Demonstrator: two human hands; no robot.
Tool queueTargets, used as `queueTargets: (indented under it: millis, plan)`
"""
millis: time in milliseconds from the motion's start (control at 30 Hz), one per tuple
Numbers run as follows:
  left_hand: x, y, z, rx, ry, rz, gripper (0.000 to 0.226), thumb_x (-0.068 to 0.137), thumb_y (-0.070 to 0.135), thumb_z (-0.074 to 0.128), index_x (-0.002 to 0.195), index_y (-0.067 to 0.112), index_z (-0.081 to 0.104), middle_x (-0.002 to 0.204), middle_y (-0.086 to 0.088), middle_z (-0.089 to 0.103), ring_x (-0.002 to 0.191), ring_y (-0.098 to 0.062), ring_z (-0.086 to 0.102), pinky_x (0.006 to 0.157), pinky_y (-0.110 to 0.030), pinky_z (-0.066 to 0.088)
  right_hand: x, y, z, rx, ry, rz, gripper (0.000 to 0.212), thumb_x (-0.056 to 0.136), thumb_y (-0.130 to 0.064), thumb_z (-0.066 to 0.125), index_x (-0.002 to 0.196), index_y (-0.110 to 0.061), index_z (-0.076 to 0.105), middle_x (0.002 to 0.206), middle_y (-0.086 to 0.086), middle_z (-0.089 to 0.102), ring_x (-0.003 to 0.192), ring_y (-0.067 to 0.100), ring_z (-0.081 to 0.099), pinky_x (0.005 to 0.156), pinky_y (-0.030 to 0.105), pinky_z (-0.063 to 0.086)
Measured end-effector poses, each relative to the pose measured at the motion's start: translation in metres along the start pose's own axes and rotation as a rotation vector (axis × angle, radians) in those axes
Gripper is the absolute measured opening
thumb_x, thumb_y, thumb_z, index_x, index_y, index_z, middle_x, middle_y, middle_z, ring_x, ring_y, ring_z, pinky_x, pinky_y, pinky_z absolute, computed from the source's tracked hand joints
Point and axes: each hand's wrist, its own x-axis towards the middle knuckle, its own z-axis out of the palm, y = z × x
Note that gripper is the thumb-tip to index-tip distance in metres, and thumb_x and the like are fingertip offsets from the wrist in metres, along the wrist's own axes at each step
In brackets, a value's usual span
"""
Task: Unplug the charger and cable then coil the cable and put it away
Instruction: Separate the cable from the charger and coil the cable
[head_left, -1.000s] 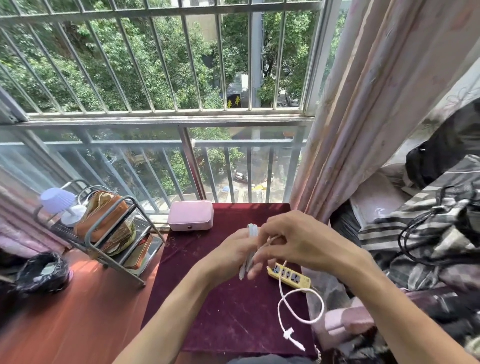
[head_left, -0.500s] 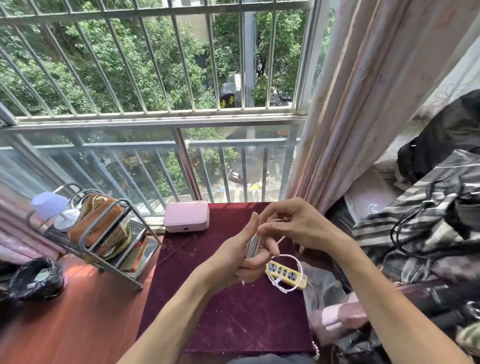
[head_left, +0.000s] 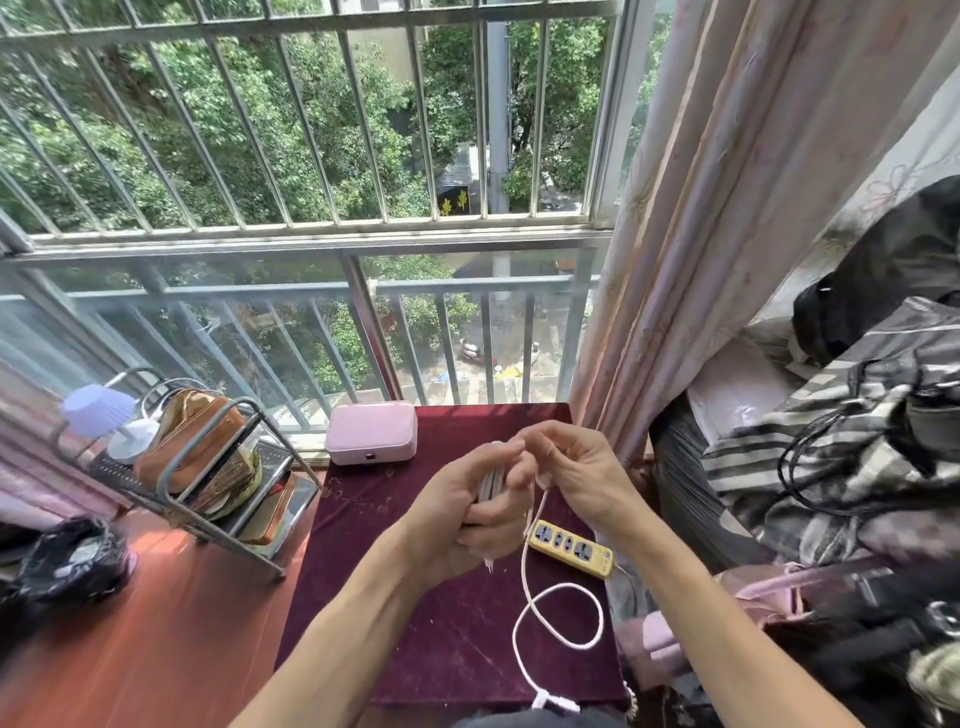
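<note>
My left hand (head_left: 470, 512) is closed around a bundle of folded white cable loops, held above the maroon table (head_left: 395, 597). My right hand (head_left: 576, 470) pinches the same white cable (head_left: 558, 631) just beside the bundle. From there the loose end hangs down, makes one loop over the table and ends in a white plug near the front edge. A yellow power strip (head_left: 569, 548) lies on the table under my right wrist, with nothing plugged into it. I see no separate charger block.
A pink case (head_left: 371, 432) sits at the table's far edge by the barred window. A metal rack (head_left: 208, 478) with bags and a small lamp stands left. A curtain (head_left: 727, 218) and piled clothes with black cords (head_left: 841, 457) crowd the right.
The loose cable tail, gathered into a small loop near the power strip half a second ago, has dropped down again and hangs in a long loop. Both hands stay together at the bundle.
</note>
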Motion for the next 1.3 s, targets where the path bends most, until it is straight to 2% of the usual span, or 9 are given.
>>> queueTargets:
  millis: [100, 233, 367, 500, 633, 933, 1100, 1200, 1300]
  plan:
    - [0.0, 0.002, -0.001, -0.098, -0.016, 0.061, 0.037, 0.105, 0.031, 0.035, 0.079, 0.012, 0.053, 0.042, 0.005, 0.023, 0.03, -0.009, 0.018, 0.034, -0.022, 0.012, -0.008, 0.012, 0.011, 0.025, 0.073, 0.019, 0.034, 0.095, -0.047, 0.063, 0.1, -0.019, 0.083, 0.069, 0.018, 0.051, 0.057, 0.023, 0.037, 0.055, 0.035, 0.029]
    - [0.004, 0.005, -0.001, -0.127, 0.055, 0.179, 0.033, 0.106, 0.03, 0.036, 0.096, 0.006, 0.056, 0.045, 0.005, 0.026, 0.032, -0.008, 0.021, 0.038, -0.023, 0.013, -0.02, 0.033, 0.028, 0.012, 0.105, 0.14, 0.033, 0.107, -0.03, 0.054, 0.09, -0.024, 0.082, 0.051, -0.003, 0.047, 0.04, 0.002, 0.036, 0.041, 0.018, 0.03]
    - [0.01, 0.009, -0.004, -0.064, 0.214, 0.282, 0.019, 0.102, 0.017, 0.044, 0.112, 0.005, 0.055, 0.051, 0.004, 0.039, 0.035, -0.005, 0.033, 0.04, -0.022, 0.02, -0.032, 0.037, 0.034, -0.371, -0.038, 0.143, 0.051, 0.111, -0.028, 0.053, 0.059, -0.032, 0.054, 0.053, -0.013, 0.041, 0.051, 0.01, 0.034, 0.054, 0.036, 0.031]
    - [0.011, 0.009, -0.019, 0.022, 0.421, 0.278, 0.031, 0.101, 0.014, 0.043, 0.129, 0.003, 0.05, 0.059, 0.001, 0.043, 0.04, -0.008, 0.034, 0.042, -0.02, 0.023, -0.046, 0.017, 0.03, -0.721, -0.206, 0.113, 0.038, 0.104, -0.045, 0.057, 0.066, -0.047, 0.056, 0.055, -0.013, 0.044, 0.053, 0.006, 0.039, 0.056, 0.027, 0.033]
    - [0.007, 0.005, -0.033, 0.17, 0.52, 0.207, 0.034, 0.101, 0.008, 0.041, 0.131, -0.005, 0.049, 0.067, -0.007, 0.053, 0.048, -0.012, 0.044, 0.04, -0.019, 0.033, -0.051, -0.012, 0.026, -0.835, -0.266, 0.145, 0.019, 0.099, -0.043, 0.064, 0.087, -0.032, 0.073, 0.068, -0.009, 0.067, 0.064, 0.011, 0.061, 0.068, 0.036, 0.051]
    - [-0.006, -0.008, -0.029, 0.508, 0.356, -0.032, 0.025, 0.098, 0.003, 0.048, 0.114, -0.005, 0.066, 0.092, -0.021, 0.068, 0.083, -0.031, 0.063, 0.074, -0.035, 0.052, -0.035, -0.064, 0.009, -0.948, -0.397, 0.06, 0.024, 0.08, -0.059, 0.078, 0.087, -0.036, 0.08, 0.081, -0.011, 0.074, 0.077, 0.005, 0.067, 0.069, 0.027, 0.053]
    - [-0.007, -0.023, -0.019, 0.499, 0.215, -0.133, 0.062, 0.105, 0.05, 0.037, 0.09, -0.006, 0.06, 0.046, -0.003, 0.047, 0.034, -0.011, 0.031, 0.04, -0.024, 0.029, -0.01, -0.068, -0.004, -0.736, -0.408, 0.036, 0.028, 0.074, -0.055, 0.089, 0.077, -0.03, 0.077, 0.061, -0.013, 0.065, 0.057, -0.001, 0.055, 0.056, 0.02, 0.044]
    - [-0.005, -0.03, -0.019, 0.283, 0.13, -0.164, 0.081, 0.097, 0.073, 0.014, 0.091, 0.006, 0.06, 0.04, 0.004, 0.033, 0.033, -0.011, 0.015, 0.037, -0.026, 0.012, 0.002, -0.059, -0.014, -0.597, -0.363, 0.036, 0.03, 0.075, -0.052, 0.091, 0.076, -0.027, 0.074, 0.057, -0.015, 0.049, 0.056, 0.002, 0.043, 0.055, 0.017, 0.035]
    - [-0.008, -0.029, -0.017, 0.165, 0.04, -0.109, 0.068, 0.098, 0.068, 0.023, 0.079, 0.009, 0.05, 0.041, 0.004, 0.022, 0.031, -0.009, 0.016, 0.034, -0.022, 0.014, 0.007, -0.047, -0.018, -0.454, -0.319, 0.016, 0.021, 0.083, -0.04, 0.087, 0.079, -0.023, 0.076, 0.06, -0.008, 0.04, 0.057, 0.006, 0.034, 0.053, 0.017, 0.029]
